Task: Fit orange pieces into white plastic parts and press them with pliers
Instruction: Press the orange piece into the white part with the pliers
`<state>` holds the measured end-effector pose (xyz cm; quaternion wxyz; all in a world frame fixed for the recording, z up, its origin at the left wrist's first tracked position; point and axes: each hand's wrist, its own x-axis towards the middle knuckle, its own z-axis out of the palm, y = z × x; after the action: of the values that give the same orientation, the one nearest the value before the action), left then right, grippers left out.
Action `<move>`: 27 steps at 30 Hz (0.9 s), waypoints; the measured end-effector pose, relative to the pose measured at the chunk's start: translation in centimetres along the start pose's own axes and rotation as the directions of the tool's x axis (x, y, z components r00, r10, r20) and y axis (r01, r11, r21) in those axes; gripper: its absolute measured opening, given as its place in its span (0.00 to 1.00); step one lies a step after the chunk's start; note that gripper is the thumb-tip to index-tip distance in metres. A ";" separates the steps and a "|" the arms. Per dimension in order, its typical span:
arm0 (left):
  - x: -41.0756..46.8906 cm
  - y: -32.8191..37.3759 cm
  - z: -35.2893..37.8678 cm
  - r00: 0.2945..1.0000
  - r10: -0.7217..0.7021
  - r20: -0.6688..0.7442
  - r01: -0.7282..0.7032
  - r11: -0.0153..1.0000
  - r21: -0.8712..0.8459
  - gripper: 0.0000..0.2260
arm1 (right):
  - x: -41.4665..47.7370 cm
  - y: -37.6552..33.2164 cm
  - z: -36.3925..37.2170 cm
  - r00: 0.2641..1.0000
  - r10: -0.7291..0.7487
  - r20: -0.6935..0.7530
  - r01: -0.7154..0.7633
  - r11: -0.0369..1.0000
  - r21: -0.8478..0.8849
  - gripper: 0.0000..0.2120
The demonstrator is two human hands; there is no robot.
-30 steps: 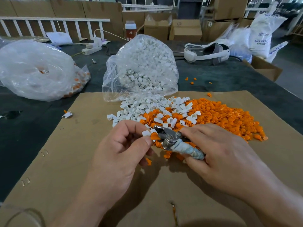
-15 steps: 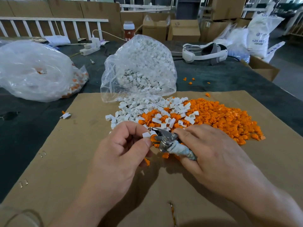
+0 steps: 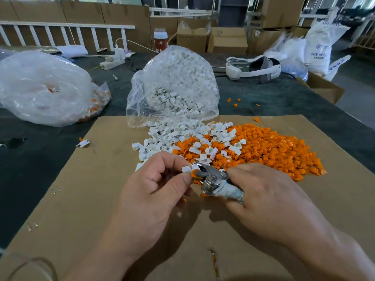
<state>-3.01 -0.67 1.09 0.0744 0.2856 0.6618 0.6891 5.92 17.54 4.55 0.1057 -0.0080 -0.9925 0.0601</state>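
Between the thumb and forefinger of the left hand (image 3: 154, 191) sits a white part (image 3: 186, 169), pinched firmly, with an orange piece (image 3: 194, 174) seated against its near side just beyond the thumb tip. Touching that pinch from the right are the pliers (image 3: 213, 177). Their metal nose lies against the orange piece with the jaws nearly together, though I cannot tell whether they actually bite it. The right hand (image 3: 269, 195) wraps the pliers' handles, fingers curled round a grip bound in pale, grubby cloth. It lies just beside the left hand.

Directly beyond the grip, and near it, spreads a heap of orange pieces (image 3: 274, 151), with loose white parts (image 3: 172, 134) scattered over its left half. Farther beyond the grip, a clear bag (image 3: 176, 84) full of white parts lies with its mouth toward the heap. Well to the left of the grip a second clear bag (image 3: 40, 88) bulges, orange showing through its lower edge.

Under the grip and both hands lies a cardboard sheet (image 3: 81, 199), itself on a dark table cover (image 3: 30, 159). Far beyond and to the right of the grip rests a white headset (image 3: 253, 67).
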 end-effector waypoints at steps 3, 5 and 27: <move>-0.1 0.1 0.0 1.000 0.009 0.003 -0.009 1.000 -0.015 0.08 | 0.0 -0.1 -0.1 0.999 -0.001 -0.044 0.001 1.000 0.011 0.10; -0.2 0.2 0.1 1.000 0.009 0.004 -0.009 1.000 -0.018 0.08 | 0.0 -0.2 0.0 0.999 -0.001 -0.051 0.001 1.000 0.009 0.10; 0.3 0.2 0.7 0.927 -0.336 -0.165 0.343 0.939 0.011 0.07 | 1.5 1.7 1.5 0.983 0.179 0.031 -0.168 0.962 -0.215 0.33</move>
<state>-2.82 0.04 1.32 0.1335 0.1119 0.7184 0.6734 4.11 19.12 3.19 0.0734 -0.1047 -0.9911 -0.0367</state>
